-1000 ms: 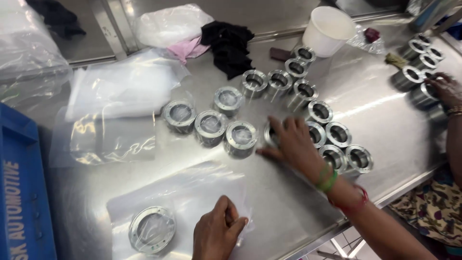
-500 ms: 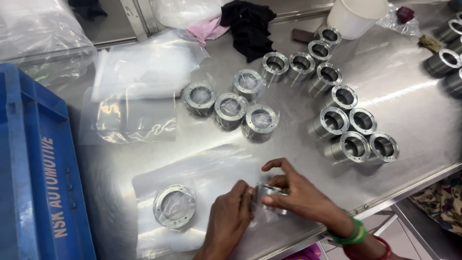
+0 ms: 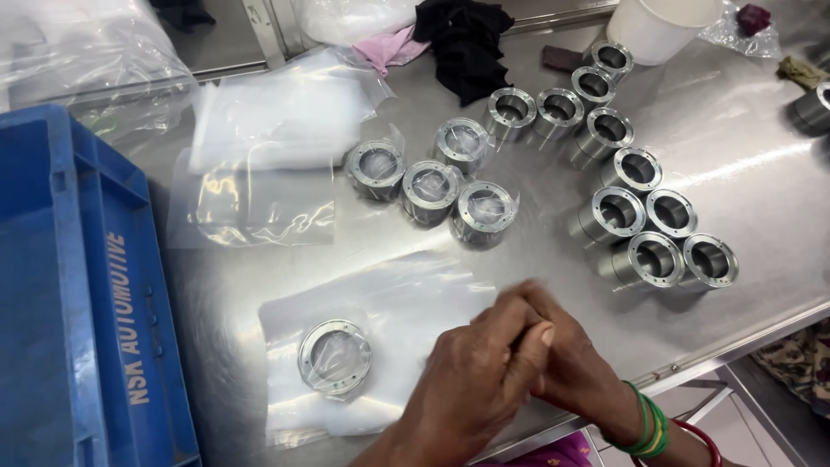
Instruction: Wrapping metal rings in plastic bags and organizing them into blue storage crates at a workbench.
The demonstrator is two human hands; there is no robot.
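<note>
My left hand [image 3: 471,385] and my right hand [image 3: 575,367] are pressed together, fingers closed, low over the steel table [image 3: 761,173] near its front edge. Whatever lies between them is hidden and blurred. They sit on the right end of a flat clear plastic bag [image 3: 389,303]. One metal ring wrapped in plastic [image 3: 335,356] lies on that bag, left of my hands. Several bagged rings [image 3: 430,186] stand in a cluster at the table's middle. Several bare metal rings [image 3: 644,259] stand in a curved row to the right.
A blue plastic crate [image 3: 60,303] fills the left side. Loose clear bags [image 3: 277,112] lie behind the cluster. A black cloth [image 3: 467,43], a pink cloth [image 3: 389,47] and a white cup [image 3: 661,26] are at the back. The table's front edge [image 3: 735,342] runs beside my right wrist.
My right hand took a bare ring from the cluster and brought it to my left hand at the front bag. Both hands have since closed together over it. The view shifted right.
</note>
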